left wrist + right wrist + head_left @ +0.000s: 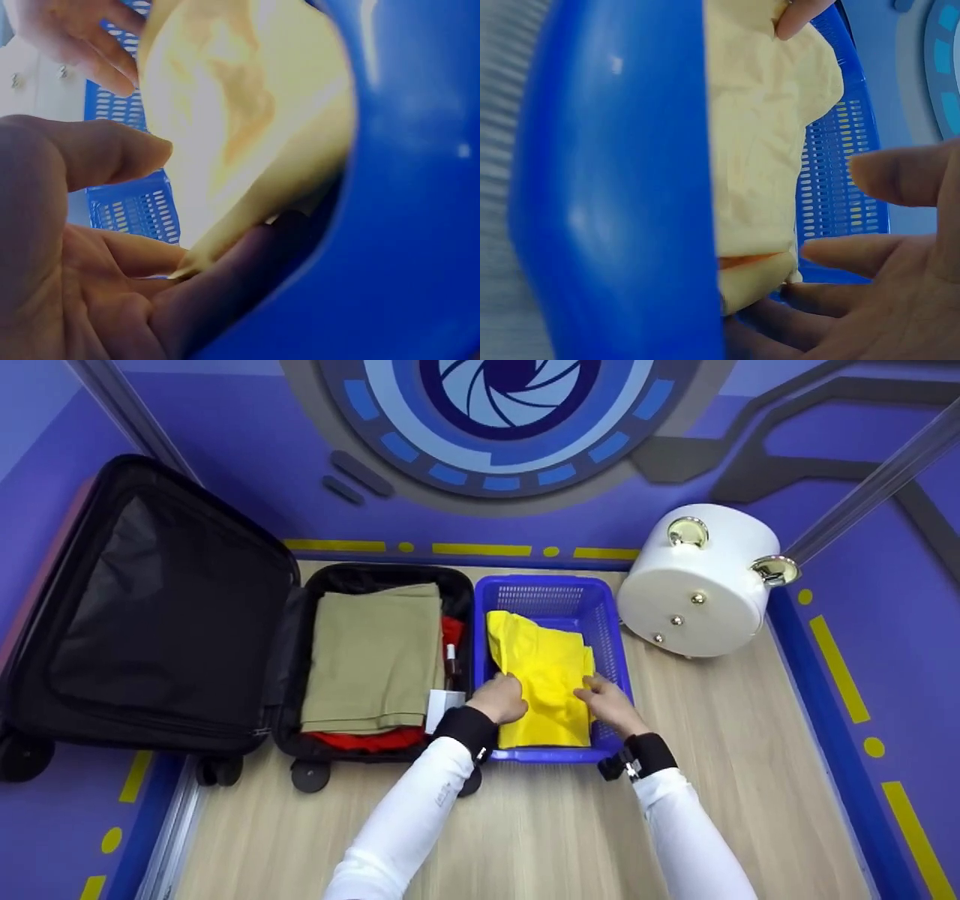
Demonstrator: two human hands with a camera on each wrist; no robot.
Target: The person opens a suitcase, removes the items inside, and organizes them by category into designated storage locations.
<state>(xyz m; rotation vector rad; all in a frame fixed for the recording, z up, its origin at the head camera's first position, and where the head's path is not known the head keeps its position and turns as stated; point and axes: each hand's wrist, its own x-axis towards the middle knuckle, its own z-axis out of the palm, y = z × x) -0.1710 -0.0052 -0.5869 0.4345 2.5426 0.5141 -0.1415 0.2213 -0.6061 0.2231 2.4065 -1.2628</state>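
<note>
A folded yellow cloth, perhaps a garment, lies in the blue plastic basket. My left hand is at the cloth's left edge. In the left wrist view its fingers reach beneath the cloth, while the thumb stands apart from them. At the opposite edge is my right hand. Its lower fingers go under the fold in the right wrist view, and its thumb is spread away from the cloth. The basket wall hides some fingertips in both wrist views.
Left of the basket stands an open black suitcase holding folded khaki cloth, red cloth, a white box and a small dark bottle. A white round case with gold fittings sits at the back right, near the wall.
</note>
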